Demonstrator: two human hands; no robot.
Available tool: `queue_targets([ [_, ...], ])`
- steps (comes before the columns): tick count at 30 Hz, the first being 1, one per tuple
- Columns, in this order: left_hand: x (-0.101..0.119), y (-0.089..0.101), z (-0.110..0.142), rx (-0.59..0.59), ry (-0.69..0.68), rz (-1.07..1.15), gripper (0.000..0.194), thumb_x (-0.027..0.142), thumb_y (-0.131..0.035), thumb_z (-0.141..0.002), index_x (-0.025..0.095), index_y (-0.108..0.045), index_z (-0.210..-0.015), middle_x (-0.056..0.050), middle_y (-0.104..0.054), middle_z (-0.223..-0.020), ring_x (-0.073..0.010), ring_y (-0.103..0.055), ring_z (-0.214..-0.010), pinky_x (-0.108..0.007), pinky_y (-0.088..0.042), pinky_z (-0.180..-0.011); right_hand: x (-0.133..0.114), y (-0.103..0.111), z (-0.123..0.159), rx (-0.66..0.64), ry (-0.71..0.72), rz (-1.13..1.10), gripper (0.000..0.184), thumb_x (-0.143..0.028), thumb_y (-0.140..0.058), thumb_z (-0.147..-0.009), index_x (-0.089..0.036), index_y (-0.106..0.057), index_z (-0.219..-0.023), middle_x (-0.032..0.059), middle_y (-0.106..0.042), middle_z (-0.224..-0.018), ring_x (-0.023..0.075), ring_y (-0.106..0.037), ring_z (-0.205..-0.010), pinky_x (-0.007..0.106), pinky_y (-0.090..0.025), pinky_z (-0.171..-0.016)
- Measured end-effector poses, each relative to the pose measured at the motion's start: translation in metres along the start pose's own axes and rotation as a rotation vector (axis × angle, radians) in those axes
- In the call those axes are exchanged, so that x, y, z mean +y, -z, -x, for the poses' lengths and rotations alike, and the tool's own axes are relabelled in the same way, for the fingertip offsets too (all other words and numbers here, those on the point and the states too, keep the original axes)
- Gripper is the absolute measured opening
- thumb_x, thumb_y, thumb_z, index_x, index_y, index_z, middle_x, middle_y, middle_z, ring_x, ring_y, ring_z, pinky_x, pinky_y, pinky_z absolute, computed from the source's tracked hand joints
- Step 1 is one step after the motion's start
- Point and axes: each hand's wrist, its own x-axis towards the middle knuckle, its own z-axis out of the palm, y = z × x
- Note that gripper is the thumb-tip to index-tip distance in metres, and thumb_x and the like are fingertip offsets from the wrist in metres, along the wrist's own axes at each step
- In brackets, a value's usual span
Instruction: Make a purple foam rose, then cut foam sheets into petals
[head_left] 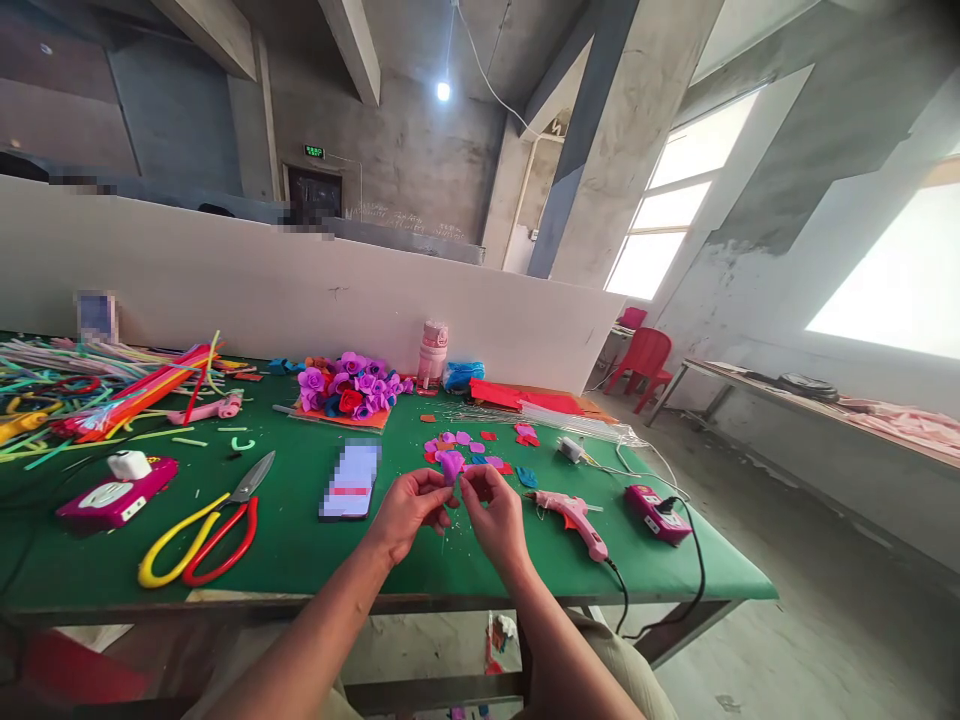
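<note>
Here, holds a small purple flower, thin and cupped, over the smooth green tabletop, short of its middle. Pinches its lower part narrowly between thumb and fingers of the left hand; closes the right hand just as narrowly, seemingly on its right edge. Lies beyond: flat, rounded petals; towards the far edge, curled purple-and-red flowers; to the right, a glossy pink glue gun.

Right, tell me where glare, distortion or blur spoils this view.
Head view: the windows at right are blown out white; the bulb glares. The table looks stretched towards the edges. Pixelated blocks cover the phone screen, hiding its detail.
</note>
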Motion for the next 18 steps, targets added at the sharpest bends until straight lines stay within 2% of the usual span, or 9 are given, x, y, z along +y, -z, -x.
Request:
queue_targets([
  [5,-0.001,-0.001,-0.001,0.01,-0.015,0.007,0.035,0.037,-0.081,-0.059,0.014,-0.06,-0.075,0.002,-0.064,-0.062,-0.008,-0.055,-0.043,-0.019,-0.042,-0.037,-0.001,-0.001,0.001,0.0,0.024,0.028,0.009,-0.029,-0.058,-0.083,-0.02,-0.055,-0.082,0.0009,-0.065,-0.073,0.0154,-0.062,-0.064,0.026,-0.049,-0.062],
  [10,-0.002,0.002,-0.001,0.016,-0.001,-0.017,0.036,0.038,-0.081,-0.059,0.015,-0.058,-0.074,0.001,-0.066,-0.063,-0.0084,-0.055,-0.042,-0.019,-0.042,-0.037,0.0,0.0,-0.003,-0.037,0.054,0.061,0.009,-0.026,-0.052,-0.086,-0.021,-0.054,-0.079,-0.0005,-0.062,-0.069,0.0141,-0.059,-0.061,0.025,-0.047,-0.06],
  [14,-0.003,0.004,-0.001,0.021,0.019,-0.02,0.036,0.038,-0.08,-0.059,0.014,-0.058,-0.076,-0.001,-0.067,-0.062,-0.0094,-0.056,-0.042,-0.019,-0.043,-0.038,0.002,0.007,-0.007,0.005,0.117,0.185,0.011,-0.028,-0.05,-0.087,-0.021,-0.053,-0.079,0.0006,-0.061,-0.072,0.0149,-0.057,-0.064,0.026,-0.046,-0.062],
  [18,-0.001,0.003,-0.001,0.032,0.025,-0.01,0.037,0.038,-0.08,-0.057,0.015,-0.057,-0.075,-0.002,-0.067,-0.061,-0.0094,-0.055,-0.041,-0.02,-0.042,-0.037,0.006,0.016,-0.015,0.077,0.119,0.229,0.013,-0.03,-0.05,-0.087,-0.02,-0.054,-0.079,0.0016,-0.061,-0.073,0.0154,-0.057,-0.065,0.027,-0.046,-0.062],
])
